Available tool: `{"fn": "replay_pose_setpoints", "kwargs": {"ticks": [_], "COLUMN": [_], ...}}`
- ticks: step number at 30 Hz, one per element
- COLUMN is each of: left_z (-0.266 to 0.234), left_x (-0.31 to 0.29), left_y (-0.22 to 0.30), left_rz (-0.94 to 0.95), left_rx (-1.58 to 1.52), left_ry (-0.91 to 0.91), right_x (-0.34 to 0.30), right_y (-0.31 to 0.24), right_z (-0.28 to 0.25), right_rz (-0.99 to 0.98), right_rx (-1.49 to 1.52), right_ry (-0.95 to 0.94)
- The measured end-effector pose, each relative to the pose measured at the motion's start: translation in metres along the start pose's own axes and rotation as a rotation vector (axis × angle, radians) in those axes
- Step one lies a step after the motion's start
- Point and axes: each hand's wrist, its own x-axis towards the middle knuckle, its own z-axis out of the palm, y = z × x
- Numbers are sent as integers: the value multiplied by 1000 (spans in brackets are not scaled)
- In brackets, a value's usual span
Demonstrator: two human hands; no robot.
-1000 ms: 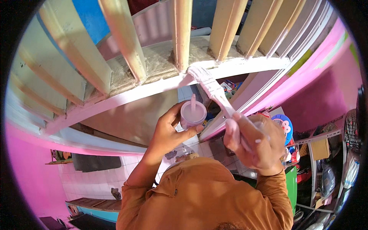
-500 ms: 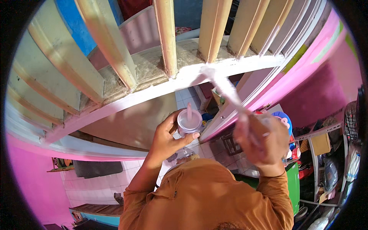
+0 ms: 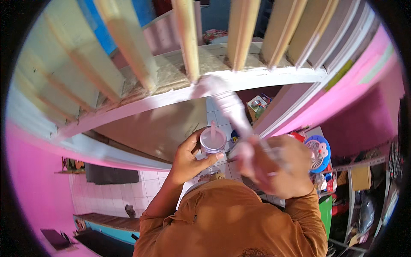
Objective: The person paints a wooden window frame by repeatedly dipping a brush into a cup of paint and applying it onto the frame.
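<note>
My left hand (image 3: 190, 156) is closed around a small clear plastic cup (image 3: 212, 139) that has whitish liquid and a pale stick inside. In my right hand (image 3: 278, 165) is a paintbrush (image 3: 229, 103) smeared with white paint; hand and brush are blurred by motion. The bristles touch the front edge of a white wooden crossbar (image 3: 252, 79), near the foot of a cream slat. Right of the brush that edge looks bright and wet white; toward the left it is duller.
Upright cream slats (image 3: 186, 38) rise from the crossbar's dusty ledge. A pink wall (image 3: 364, 98) curves along the right, near a blue fan (image 3: 317, 153) and a crowded shelf (image 3: 359, 180). Below lie a white tiled floor (image 3: 150, 188) and a dark mat (image 3: 111, 173).
The brush has moved left along the crossbar's front edge, my right hand following it. My left hand keeps hold of the cup. The whole view has shifted slightly.
</note>
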Motion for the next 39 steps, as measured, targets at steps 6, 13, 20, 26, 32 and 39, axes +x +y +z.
{"fn": "replay_pose_setpoints", "kwargs": {"ticks": [6, 13, 20, 26, 32, 39], "left_z": [11, 22, 23, 16, 6, -10], "left_x": [-20, -44, -57, -60, -61, -56], "left_y": [7, 14, 8, 4, 4, 5], "left_rz": [2, -117, -92, -62, -87, -41], "left_rx": [0, 77, 16, 6, 43, 82], "left_ry": [116, 267, 324, 317, 282, 211], "right_x": [9, 17, 23, 37, 48, 60], "right_y": [9, 10, 8, 6, 7, -15], "right_z": [-6, -13, 2, 19, 28, 20], "right_rz": [136, 173, 127, -10, -14, -13], "right_rx": [-103, 24, 112, 138, 9, 16], "right_ry": [-201, -213, -121, -116, -87, -169]}}
